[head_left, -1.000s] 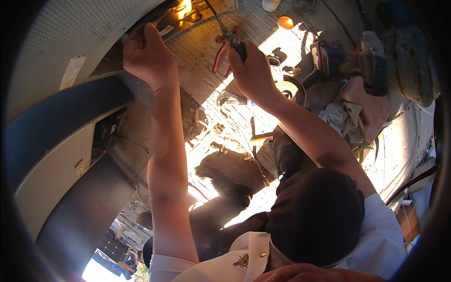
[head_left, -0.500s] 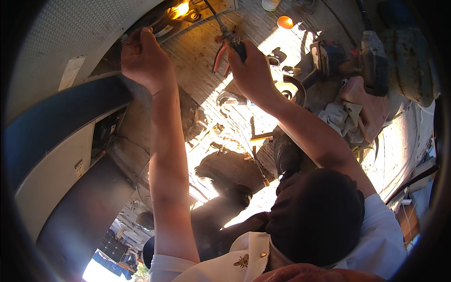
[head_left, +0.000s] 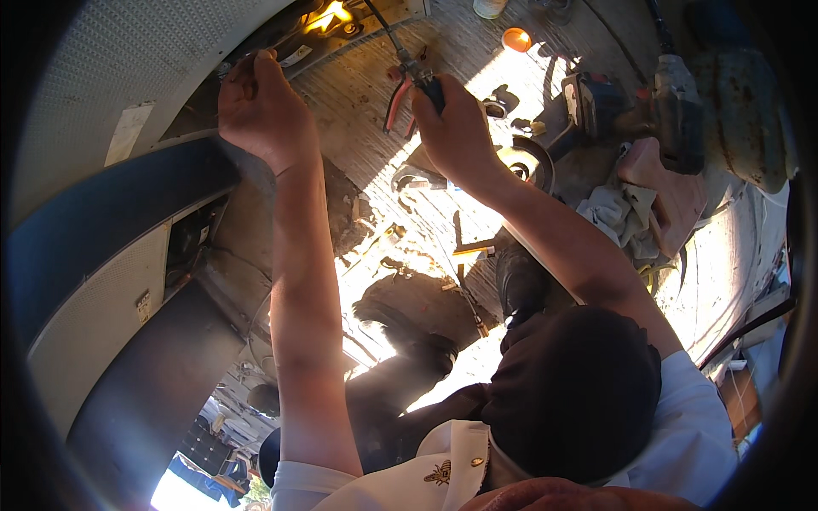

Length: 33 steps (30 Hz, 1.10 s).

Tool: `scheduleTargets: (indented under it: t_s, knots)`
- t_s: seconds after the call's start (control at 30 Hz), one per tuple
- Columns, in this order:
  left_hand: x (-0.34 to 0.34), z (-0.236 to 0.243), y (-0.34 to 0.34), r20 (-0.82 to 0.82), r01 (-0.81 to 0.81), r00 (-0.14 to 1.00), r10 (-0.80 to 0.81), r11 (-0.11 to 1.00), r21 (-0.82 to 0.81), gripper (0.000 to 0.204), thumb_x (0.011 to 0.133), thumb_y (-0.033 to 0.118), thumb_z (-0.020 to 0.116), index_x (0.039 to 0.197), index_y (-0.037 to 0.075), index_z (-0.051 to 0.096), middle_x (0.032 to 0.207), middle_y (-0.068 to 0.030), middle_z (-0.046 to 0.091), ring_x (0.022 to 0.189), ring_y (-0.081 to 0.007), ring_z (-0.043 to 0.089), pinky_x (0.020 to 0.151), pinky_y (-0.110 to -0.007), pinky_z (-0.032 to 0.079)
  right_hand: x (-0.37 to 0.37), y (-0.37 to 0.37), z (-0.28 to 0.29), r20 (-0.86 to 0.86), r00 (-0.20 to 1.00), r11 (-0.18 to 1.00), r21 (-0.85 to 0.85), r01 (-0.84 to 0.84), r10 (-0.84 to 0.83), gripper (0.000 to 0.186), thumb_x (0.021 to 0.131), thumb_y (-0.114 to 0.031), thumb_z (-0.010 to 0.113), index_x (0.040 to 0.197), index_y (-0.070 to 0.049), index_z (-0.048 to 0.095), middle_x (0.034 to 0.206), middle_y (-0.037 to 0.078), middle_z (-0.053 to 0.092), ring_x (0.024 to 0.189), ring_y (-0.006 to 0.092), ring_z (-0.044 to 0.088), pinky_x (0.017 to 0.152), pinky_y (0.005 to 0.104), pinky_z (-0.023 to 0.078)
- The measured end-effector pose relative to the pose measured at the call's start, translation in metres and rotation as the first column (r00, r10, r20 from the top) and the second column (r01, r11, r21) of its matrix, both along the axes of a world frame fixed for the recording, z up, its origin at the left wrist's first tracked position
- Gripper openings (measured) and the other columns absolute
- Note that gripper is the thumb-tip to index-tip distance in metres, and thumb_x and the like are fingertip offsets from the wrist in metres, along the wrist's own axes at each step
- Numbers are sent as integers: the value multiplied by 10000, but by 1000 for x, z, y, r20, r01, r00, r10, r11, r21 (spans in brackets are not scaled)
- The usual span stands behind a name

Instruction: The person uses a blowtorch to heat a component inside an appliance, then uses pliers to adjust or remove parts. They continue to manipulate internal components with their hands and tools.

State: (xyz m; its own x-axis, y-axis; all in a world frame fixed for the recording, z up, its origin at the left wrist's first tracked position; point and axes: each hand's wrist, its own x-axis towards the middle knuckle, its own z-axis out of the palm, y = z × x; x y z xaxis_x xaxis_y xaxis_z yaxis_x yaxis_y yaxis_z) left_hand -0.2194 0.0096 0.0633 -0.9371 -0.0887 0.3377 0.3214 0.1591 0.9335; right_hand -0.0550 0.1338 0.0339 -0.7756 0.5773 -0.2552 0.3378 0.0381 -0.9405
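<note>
My right hand (head_left: 460, 132) is wrapped round the dark handle of a gas torch (head_left: 411, 68), whose metal body and thin tube run up past the top edge. Its tip is out of view. A yellow flame (head_left: 328, 17) burns inside the opening at the foot of a perforated metal panel (head_left: 162, 51). Beside that opening, my left hand (head_left: 266, 111) is closed, its fingertips pinched together; whatever lies between them is hidden. Red-handled pliers (head_left: 395, 109) appear just left of my right hand, partly behind the torch.
An orange cap (head_left: 516, 39) lies on the wooden floor beyond my right hand. At the right are a cordless power tool (head_left: 679, 111), a round disc tool (head_left: 532, 162), a white cloth (head_left: 607, 210) and a pink block (head_left: 669, 192). Dark curved panels (head_left: 111, 230) stand at the left.
The torch and my right hand have shifted very slightly left. The flame has changed shape a little. My left hand stays almost in place.
</note>
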Motion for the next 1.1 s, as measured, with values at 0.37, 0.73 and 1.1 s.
scheduleTargets:
  t_s: [0.37, 0.73, 1.1]
  knots:
    - [-4, 3, 3, -17, -24, 1000, 23, 998, -60, 148, 966, 110, 717, 975, -27, 772, 895, -45, 772, 642, -51, 556, 551, -243, 416, -1, 0, -1, -23, 1000, 999, 41, 2, -1, 234, 1036, -231, 630, 984, -5, 603, 683, 158, 624, 576, 272, 614, 571, 433, 463]
    - [-6, -1, 2, -26, 7, 1000, -8, 999, -45, 134, 965, 106, 724, 990, -15, 775, 888, -50, 768, 617, -51, 535, 534, -267, 395, 0, 0, -1, -38, 999, 999, 37, 1, 0, 226, 1043, -227, 621, 1010, -3, 605, 670, 138, 623, 536, 239, 613, 535, 410, 465]
    - [-5, 5, 5, -45, -1, 999, 0, 1000, -25, 141, 969, 84, 720, 980, -46, 772, 906, -67, 774, 703, -71, 621, 608, -247, 471, 0, 1, -1, -10, 1000, 1000, 13, -16, 17, 236, 1043, -234, 616, 1017, -1, 591, 658, 127, 622, 513, 225, 609, 511, 405, 466]
